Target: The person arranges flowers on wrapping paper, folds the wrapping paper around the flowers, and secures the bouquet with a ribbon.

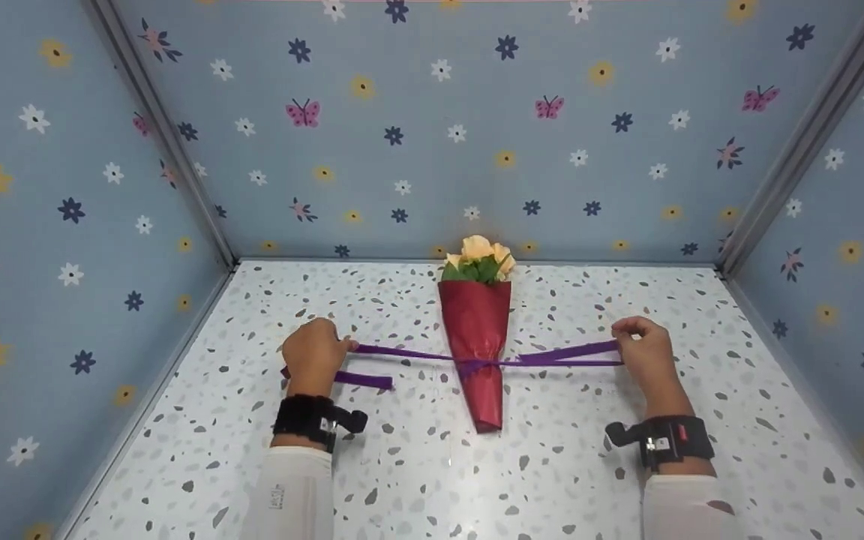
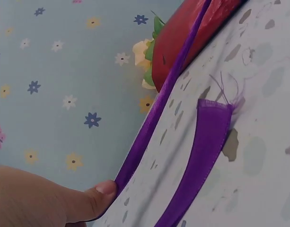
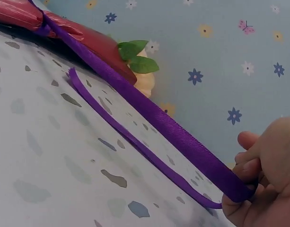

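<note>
A small bouquet [image 1: 475, 319] in red wrapping lies on the speckled table, its peach flowers [image 1: 478, 246] and green leaves toward the back wall. Purple ribbon [image 1: 409, 352] crosses its narrow lower part and cinches the wrapping there. On the left, my left hand [image 1: 313, 352] pinches one length of ribbon, drawn straight from the bouquet; its frayed tail [image 2: 208, 127] hangs past the hand. Over on the right, my right hand [image 1: 646, 356] grips the other length between thumb and curled fingers, with a loose end [image 3: 88, 97] doubling back toward the bouquet.
The white speckled table [image 1: 552, 480] is bordered by a blue back wall [image 1: 477, 172] and side walls printed with flowers and butterflies. Grey metal posts [image 1: 169, 142] stand at the corners. Each wrist wears a black strap [image 1: 679, 442] with a small camera.
</note>
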{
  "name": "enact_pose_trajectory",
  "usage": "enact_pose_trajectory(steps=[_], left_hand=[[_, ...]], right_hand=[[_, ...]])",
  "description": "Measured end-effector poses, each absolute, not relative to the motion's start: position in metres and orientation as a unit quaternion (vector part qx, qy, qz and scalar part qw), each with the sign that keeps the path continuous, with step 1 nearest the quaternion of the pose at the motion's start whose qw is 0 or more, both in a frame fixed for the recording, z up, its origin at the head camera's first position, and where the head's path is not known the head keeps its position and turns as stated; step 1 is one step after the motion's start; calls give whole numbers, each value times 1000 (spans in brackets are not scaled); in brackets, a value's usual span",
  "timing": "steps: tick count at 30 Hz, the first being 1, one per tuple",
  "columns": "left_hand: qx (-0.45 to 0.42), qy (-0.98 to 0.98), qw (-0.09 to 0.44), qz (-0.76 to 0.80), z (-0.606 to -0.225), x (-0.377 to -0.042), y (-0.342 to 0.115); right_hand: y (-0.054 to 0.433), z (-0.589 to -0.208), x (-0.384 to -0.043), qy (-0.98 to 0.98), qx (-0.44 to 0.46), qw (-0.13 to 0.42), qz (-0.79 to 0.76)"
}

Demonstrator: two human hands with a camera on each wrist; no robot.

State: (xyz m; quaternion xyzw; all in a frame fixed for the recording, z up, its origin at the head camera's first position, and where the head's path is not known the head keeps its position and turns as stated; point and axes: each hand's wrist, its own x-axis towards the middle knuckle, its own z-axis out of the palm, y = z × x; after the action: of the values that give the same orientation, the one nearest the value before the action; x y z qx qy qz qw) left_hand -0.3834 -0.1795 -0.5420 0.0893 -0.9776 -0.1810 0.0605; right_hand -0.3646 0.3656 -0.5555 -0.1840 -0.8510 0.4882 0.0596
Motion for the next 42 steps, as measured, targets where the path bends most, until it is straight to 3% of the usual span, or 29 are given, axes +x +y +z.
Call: enact_pose_trajectory(steps=[8, 22, 36, 42], left_hand=[[120, -972, 11, -201, -550, -385, -193], [175, -959, -22, -220, -556, -387, -220], [153, -962, 53, -218, -550, -390, -203], [83, -968, 69, -228, -540, -383, -182]], right_hand=[[382, -560, -359, -873, -172, -17, 456], [402, -558, -353, -889, -157, -74, 424], [398, -551, -348, -879, -108, -74, 459], [392, -545, -349, -903, -77, -56, 419]])
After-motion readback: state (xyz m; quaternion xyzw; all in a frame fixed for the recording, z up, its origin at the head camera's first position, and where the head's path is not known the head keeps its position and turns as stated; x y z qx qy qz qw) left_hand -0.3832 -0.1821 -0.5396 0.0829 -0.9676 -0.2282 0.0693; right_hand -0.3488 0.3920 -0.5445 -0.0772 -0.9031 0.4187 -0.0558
